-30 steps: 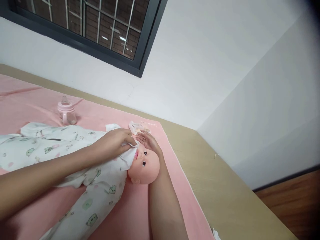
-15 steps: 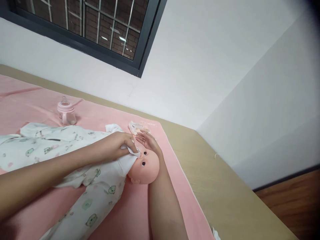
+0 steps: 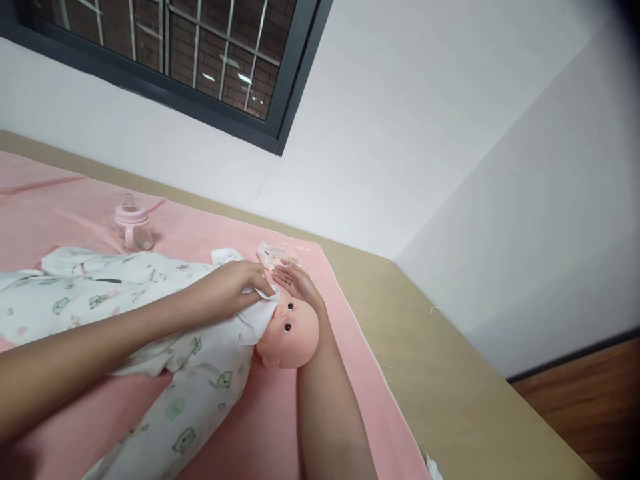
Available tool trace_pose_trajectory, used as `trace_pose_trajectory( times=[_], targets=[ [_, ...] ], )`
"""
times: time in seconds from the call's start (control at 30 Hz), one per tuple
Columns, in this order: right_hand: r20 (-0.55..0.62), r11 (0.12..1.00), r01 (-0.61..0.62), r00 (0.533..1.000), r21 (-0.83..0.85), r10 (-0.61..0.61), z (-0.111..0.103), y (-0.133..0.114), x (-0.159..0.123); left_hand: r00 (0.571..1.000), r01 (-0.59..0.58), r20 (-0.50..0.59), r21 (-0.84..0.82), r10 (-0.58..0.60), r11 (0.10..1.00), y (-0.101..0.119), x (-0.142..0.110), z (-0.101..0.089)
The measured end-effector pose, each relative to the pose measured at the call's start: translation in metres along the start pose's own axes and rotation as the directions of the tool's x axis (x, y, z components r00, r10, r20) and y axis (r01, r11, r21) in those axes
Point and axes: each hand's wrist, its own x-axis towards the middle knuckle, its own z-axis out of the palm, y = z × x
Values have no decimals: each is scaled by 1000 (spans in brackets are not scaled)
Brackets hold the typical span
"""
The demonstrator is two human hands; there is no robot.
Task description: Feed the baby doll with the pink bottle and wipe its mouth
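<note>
A doll (image 3: 295, 343) with a bald head lies on its back, dressed in a white outfit (image 3: 175, 407) printed with green animals. My left hand (image 3: 235, 288) reaches in from the left over its chest. Its thumb and fingers pinch a white cloth (image 3: 257, 321) against the doll's chin and mouth. My right forearm passes along the crown of the doll's head. Beyond the head, my right hand (image 3: 296, 281) rests with its fingers stretched out, beside a clear plastic packet (image 3: 273, 255). The doll's lower face is partly hidden by the cloth.
A pink baby bottle (image 3: 133, 220) with a handle stands at the back left on the pink sheet (image 3: 265, 413). A tan surface (image 3: 415, 333) borders the sheet, with a white scrap (image 3: 433, 469) at its near edge. A barred window (image 3: 200, 60) is in the wall behind.
The edge of the white cloth has shifted slightly at the doll's mouth, with a small movement of my left fingers. My right hand stays in place.
</note>
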Motion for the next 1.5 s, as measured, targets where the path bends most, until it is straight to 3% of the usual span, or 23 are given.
trace_pose_trajectory(
  times=[0.13, 0.27, 0.4, 0.5, 0.63, 0.77, 0.87, 0.97, 1.1, 1.27, 1.4, 1.5],
  targets=[
    [3, 1000, -2, 1000, -1, 2, 4, -3, -5, 1000, 2, -6, 27, -2, 1000, -2, 1, -1],
    [90, 999, 17, 996, -47, -12, 10, -17, -15, 995, 19, -95, 17, -18, 1000, -3, 0, -11],
    [143, 984, 99, 987, -150, -78, 14, -49, -29, 984, 48, -173, 43, -40, 998, -3, -2, -29],
    [161, 943, 195, 975, -270, -156, 26, -81, -46, 978, 72, -208, 174, -35, 982, -6, -3, -43],
    [195, 763, 339, 941, -550, -277, 71, -116, -78, 969, 105, -247, 361, -13, 927, -16, -4, -57],
    [361, 530, 497, 866, -687, -345, 132, -119, -104, 975, 119, -222, 491, -8, 863, -24, -4, -61],
    [350, 391, 465, 877, -794, -331, 163, -105, -110, 981, 122, -193, 540, -18, 833, -25, -4, -59],
    [271, 278, 369, 903, -887, -333, 176, -94, -108, 986, 123, -159, 542, -42, 831, -22, -5, -59],
    [216, 223, 310, 906, -924, -364, 178, -93, -106, 989, 114, -136, 514, -51, 850, -13, -7, -60],
    [261, 280, 387, 880, -879, -397, 165, -92, -97, 987, 92, -158, 472, -19, 877, -13, -9, -63],
    [203, 329, 406, 838, -853, -507, 138, -92, -76, 959, 169, -285, 550, -7, 818, -18, -15, -86],
    [131, 289, 344, 815, -893, -564, 113, -97, -66, 924, 295, -374, 570, -78, 767, -16, -27, -113]
  ],
)
